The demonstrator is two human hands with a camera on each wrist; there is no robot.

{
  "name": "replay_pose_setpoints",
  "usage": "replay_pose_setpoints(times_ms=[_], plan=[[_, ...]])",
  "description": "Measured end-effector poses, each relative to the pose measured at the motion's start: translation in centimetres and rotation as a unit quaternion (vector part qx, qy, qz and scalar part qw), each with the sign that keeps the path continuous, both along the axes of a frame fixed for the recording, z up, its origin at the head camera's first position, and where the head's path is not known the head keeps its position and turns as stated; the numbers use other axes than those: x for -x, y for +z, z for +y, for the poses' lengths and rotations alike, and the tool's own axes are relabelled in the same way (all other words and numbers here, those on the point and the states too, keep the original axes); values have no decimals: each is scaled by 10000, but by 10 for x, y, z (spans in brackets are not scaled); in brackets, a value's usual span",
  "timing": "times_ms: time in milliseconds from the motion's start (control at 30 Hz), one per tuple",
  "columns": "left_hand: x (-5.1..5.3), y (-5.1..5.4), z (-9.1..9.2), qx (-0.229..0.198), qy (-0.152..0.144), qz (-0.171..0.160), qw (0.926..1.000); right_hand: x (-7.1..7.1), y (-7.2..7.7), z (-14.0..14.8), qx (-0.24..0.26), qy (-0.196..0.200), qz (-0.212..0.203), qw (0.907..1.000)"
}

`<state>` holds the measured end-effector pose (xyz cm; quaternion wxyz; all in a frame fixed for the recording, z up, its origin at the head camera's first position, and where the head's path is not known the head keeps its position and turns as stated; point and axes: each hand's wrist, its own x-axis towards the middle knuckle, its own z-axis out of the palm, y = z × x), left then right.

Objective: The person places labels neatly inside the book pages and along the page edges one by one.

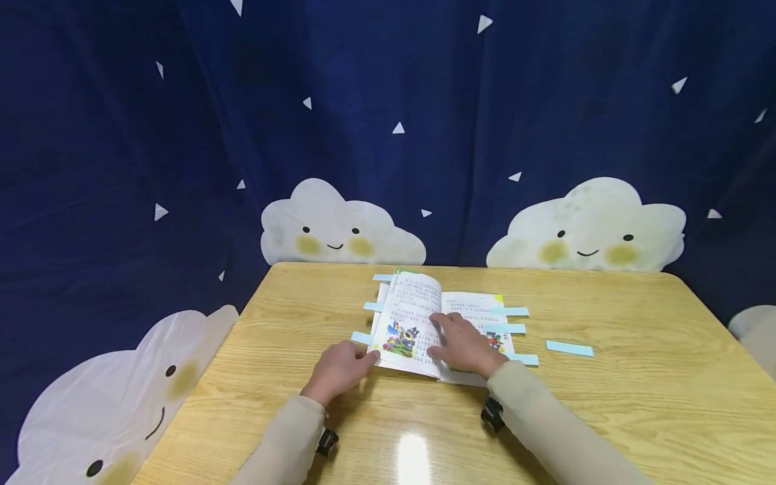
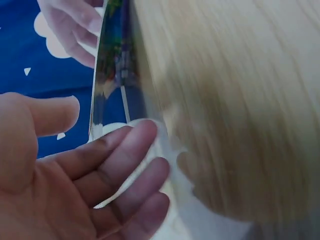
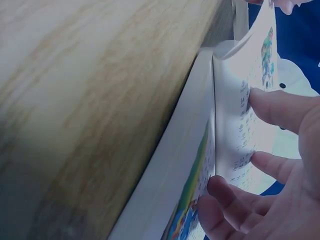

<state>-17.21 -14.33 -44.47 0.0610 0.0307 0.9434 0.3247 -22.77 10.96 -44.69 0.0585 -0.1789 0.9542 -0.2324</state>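
An open illustrated book (image 1: 418, 296) lies on the wooden table, its left page bowed up near the spine. Three light-blue paper strips stick out at its left side, such as the lower-left strip (image 1: 362, 337); three more lie across the right edge, including the upper-right strip (image 1: 510, 311). My left hand (image 1: 341, 369) is at the book's lower-left corner, thumb beside the page corner; in the left wrist view its fingers (image 2: 135, 150) are loosely extended. With spread fingers, my right hand (image 3: 280, 165) touches the pages by the central fold.
A loose light-blue strip (image 1: 570, 348) lies on the table (image 1: 630, 404) right of the book. Behind the table hangs a dark blue curtain (image 1: 364, 67) with white cloud and triangle shapes. Dark devices are worn under both wrists.
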Motion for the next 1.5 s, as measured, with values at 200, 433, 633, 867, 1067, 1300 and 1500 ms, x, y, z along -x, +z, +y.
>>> replay_pose_setpoints(times_ms=[200,433,633,867,1067,1300,1500], plan=[[6,2,11,-488,229,373,9979,4,-3,3,139,138,199,9996],[9,7,26,-626,608,858,9925,6,-4,3,197,172,100,9996],[7,20,44,-1002,630,1044,9875,5,1,6,761,251,-87,9967],[8,30,66,-1247,90,1376,9826,1,14,18,1819,239,-649,9809],[8,31,85,-985,-483,1790,9777,-1,22,28,2560,256,-1476,9550],[7,30,101,-680,-977,2137,9696,-3,24,32,3003,102,-1673,9390],[7,30,107,-402,-1423,2199,9643,-5,26,40,3190,130,-1733,9317]])
